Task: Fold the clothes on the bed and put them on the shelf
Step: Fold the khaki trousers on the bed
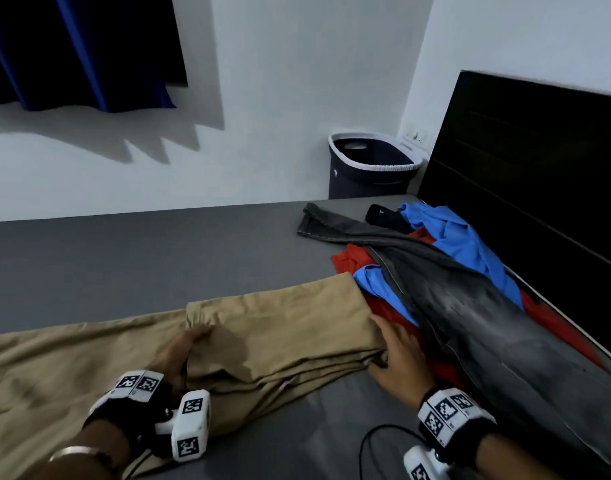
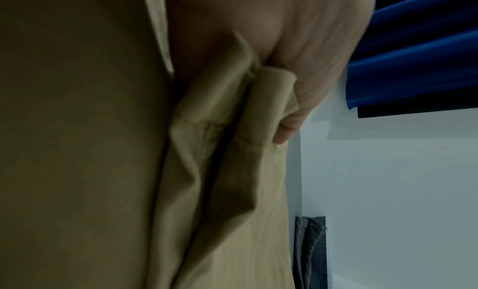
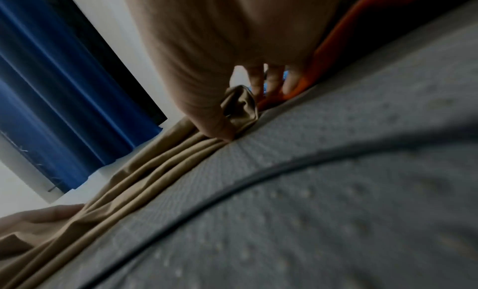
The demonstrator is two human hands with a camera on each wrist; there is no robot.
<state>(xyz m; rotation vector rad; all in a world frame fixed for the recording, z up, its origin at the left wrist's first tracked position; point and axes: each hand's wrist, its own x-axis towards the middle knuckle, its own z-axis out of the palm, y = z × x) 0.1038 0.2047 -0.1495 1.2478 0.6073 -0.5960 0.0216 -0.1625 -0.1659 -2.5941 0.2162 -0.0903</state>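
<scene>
Tan trousers (image 1: 280, 327) lie across the grey bed (image 1: 124, 258), folded over on themselves. My left hand (image 1: 184, 348) grips the leg hems on top of the fold; in the left wrist view its fingers (image 2: 297, 68) curl round the hem of the trousers (image 2: 227, 113). My right hand (image 1: 397, 355) rests at the right end of the fold with fingers straight. In the right wrist view its thumb (image 3: 220, 125) presses the stacked layers of the trousers (image 3: 155, 166) onto the bed (image 3: 336, 191). The shelf is out of view.
An unfolded pile lies right of the trousers: dark jeans (image 1: 470, 323), a blue shirt (image 1: 463, 237), a red garment (image 1: 352, 258) and a black one (image 1: 383, 216). A laundry basket (image 1: 370, 168) stands beyond the bed beside the dark headboard (image 1: 539, 168). A black cable (image 1: 366, 445) lies on the near mattress.
</scene>
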